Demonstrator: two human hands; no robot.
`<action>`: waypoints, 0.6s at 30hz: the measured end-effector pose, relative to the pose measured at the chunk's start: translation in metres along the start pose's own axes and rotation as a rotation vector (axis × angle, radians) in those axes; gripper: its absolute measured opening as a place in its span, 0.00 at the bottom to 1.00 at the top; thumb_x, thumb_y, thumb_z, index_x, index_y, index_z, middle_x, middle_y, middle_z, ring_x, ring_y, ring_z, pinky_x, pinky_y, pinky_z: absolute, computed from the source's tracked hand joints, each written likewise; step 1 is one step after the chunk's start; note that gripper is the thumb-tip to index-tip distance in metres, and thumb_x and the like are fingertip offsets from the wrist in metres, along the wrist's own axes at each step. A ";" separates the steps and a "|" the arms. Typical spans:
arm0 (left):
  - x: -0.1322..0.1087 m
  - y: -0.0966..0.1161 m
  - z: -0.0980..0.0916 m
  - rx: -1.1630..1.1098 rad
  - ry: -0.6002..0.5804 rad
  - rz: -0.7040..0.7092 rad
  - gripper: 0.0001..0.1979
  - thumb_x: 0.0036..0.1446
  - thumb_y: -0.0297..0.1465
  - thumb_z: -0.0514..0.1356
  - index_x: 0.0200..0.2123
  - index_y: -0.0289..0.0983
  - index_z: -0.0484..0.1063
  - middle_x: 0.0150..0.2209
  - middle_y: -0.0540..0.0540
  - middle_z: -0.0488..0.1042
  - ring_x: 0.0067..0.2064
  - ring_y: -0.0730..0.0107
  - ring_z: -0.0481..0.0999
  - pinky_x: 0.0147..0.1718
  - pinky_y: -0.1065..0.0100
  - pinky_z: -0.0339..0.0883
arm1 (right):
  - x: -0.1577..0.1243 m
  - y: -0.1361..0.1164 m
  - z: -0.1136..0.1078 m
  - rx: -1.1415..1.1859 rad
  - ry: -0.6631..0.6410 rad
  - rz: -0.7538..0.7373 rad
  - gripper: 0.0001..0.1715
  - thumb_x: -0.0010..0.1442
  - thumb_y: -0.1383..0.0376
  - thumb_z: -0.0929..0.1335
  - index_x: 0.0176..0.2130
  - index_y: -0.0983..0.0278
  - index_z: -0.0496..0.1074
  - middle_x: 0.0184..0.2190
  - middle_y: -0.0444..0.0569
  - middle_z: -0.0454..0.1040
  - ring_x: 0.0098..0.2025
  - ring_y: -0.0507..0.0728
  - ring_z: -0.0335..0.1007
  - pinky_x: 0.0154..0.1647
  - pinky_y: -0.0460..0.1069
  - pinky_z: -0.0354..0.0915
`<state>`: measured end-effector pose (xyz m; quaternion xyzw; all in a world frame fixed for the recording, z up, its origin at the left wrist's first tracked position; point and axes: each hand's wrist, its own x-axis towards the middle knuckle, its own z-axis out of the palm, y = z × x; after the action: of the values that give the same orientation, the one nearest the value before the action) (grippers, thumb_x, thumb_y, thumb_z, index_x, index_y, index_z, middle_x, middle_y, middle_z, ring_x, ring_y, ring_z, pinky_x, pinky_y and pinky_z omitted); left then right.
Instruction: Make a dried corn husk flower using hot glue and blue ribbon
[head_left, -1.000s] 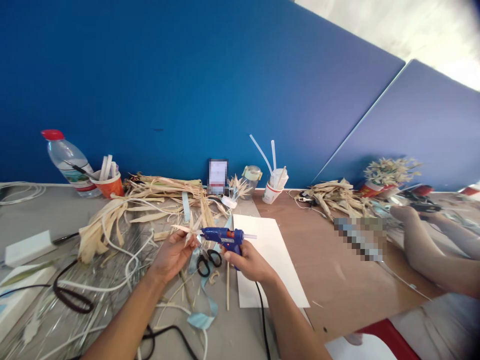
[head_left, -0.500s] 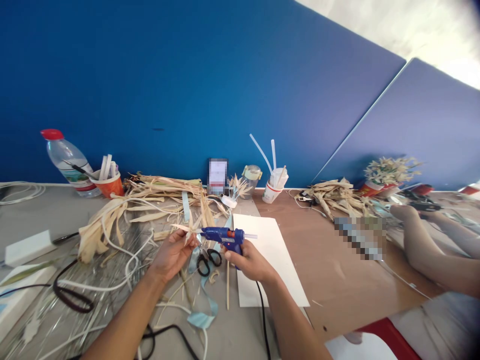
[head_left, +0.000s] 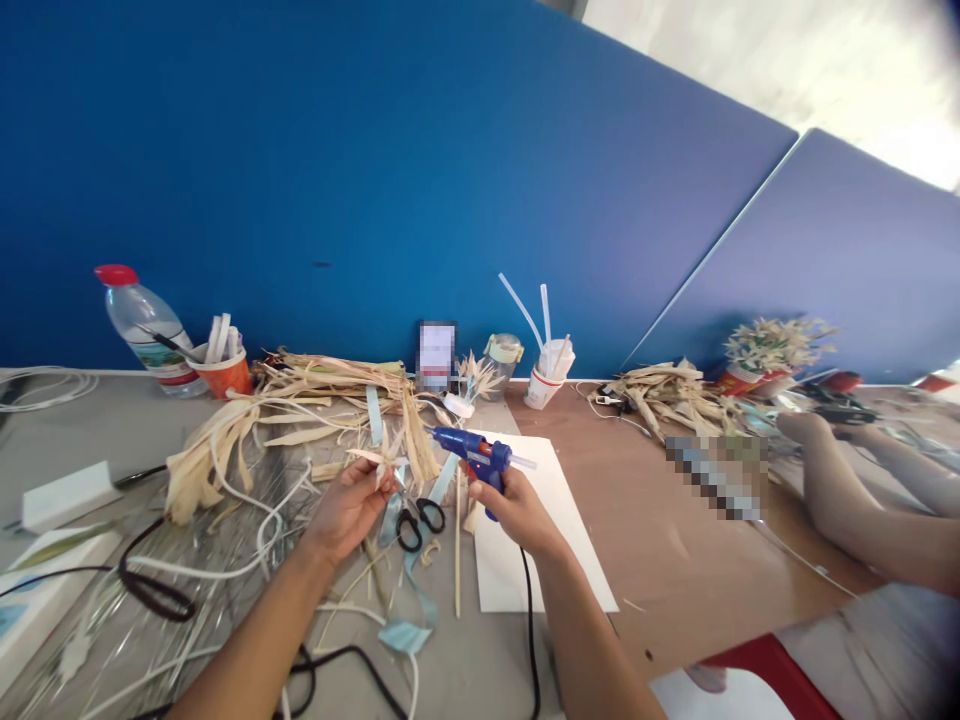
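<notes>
My left hand is closed around a small star-shaped piece of dried husk, held above the table. My right hand grips a blue hot glue gun by its handle, nozzle pointing left and a little apart from the husk piece. The gun's black cord runs down toward me. Black-handled scissors lie on the table between my hands, beside a thin wooden stick and pale blue ribbon.
A heap of dried husk strips lies behind my hands. A white sheet is under my right hand. At the back stand a water bottle, an orange cup and a cup of glue sticks. Another person's arms rest at the right.
My right hand has drawn the glue gun to the right and tilted it up, away from the husk piece. My left hand has stayed in place.
</notes>
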<state>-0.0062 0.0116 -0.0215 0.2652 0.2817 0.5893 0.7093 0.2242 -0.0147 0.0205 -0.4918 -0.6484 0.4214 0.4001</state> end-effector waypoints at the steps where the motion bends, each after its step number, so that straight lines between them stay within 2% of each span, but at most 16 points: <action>1: 0.000 0.000 0.000 0.001 0.004 0.001 0.10 0.38 0.27 0.72 0.24 0.33 0.75 0.22 0.50 0.71 0.25 0.78 0.67 0.28 0.74 0.65 | 0.000 -0.003 -0.001 -0.070 0.046 -0.007 0.18 0.57 0.55 0.66 0.40 0.66 0.72 0.28 0.46 0.68 0.29 0.53 0.62 0.29 0.47 0.60; 5: 0.001 0.000 -0.002 0.000 -0.010 0.011 0.11 0.37 0.28 0.72 0.23 0.34 0.73 0.21 0.51 0.70 0.26 0.77 0.67 0.28 0.75 0.64 | -0.004 -0.011 -0.007 -0.433 0.248 -0.071 0.11 0.55 0.61 0.66 0.37 0.65 0.71 0.34 0.49 0.70 0.35 0.56 0.67 0.37 0.50 0.62; 7: 0.002 -0.001 -0.002 0.002 -0.013 0.025 0.11 0.37 0.28 0.72 0.23 0.34 0.73 0.21 0.52 0.70 0.25 0.77 0.67 0.28 0.75 0.64 | -0.010 -0.007 -0.010 -0.625 0.299 -0.086 0.10 0.54 0.63 0.66 0.38 0.65 0.70 0.38 0.52 0.70 0.37 0.58 0.68 0.39 0.51 0.63; 10: 0.001 -0.002 -0.001 0.009 -0.025 0.042 0.10 0.38 0.27 0.71 0.23 0.34 0.73 0.20 0.52 0.70 0.25 0.77 0.67 0.27 0.74 0.63 | -0.022 0.011 -0.015 -0.848 0.317 -0.076 0.13 0.54 0.66 0.66 0.42 0.66 0.69 0.41 0.54 0.70 0.41 0.61 0.69 0.41 0.53 0.62; 13: 0.001 -0.002 0.000 0.000 -0.070 0.035 0.10 0.38 0.27 0.71 0.22 0.35 0.72 0.19 0.52 0.70 0.24 0.77 0.66 0.28 0.73 0.62 | -0.033 0.032 -0.019 -0.983 0.306 0.001 0.13 0.54 0.65 0.67 0.41 0.65 0.69 0.42 0.55 0.69 0.42 0.62 0.70 0.42 0.55 0.61; 18: -0.002 0.001 0.003 -0.019 -0.093 0.011 0.12 0.37 0.27 0.72 0.26 0.36 0.73 0.19 0.53 0.69 0.24 0.75 0.67 0.27 0.71 0.62 | -0.043 0.051 -0.025 -0.999 0.270 0.114 0.09 0.52 0.63 0.69 0.35 0.63 0.71 0.37 0.56 0.71 0.38 0.66 0.71 0.39 0.58 0.61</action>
<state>-0.0047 0.0095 -0.0186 0.2873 0.2414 0.5827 0.7208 0.2716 -0.0443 -0.0240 -0.7073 -0.6852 0.0144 0.1732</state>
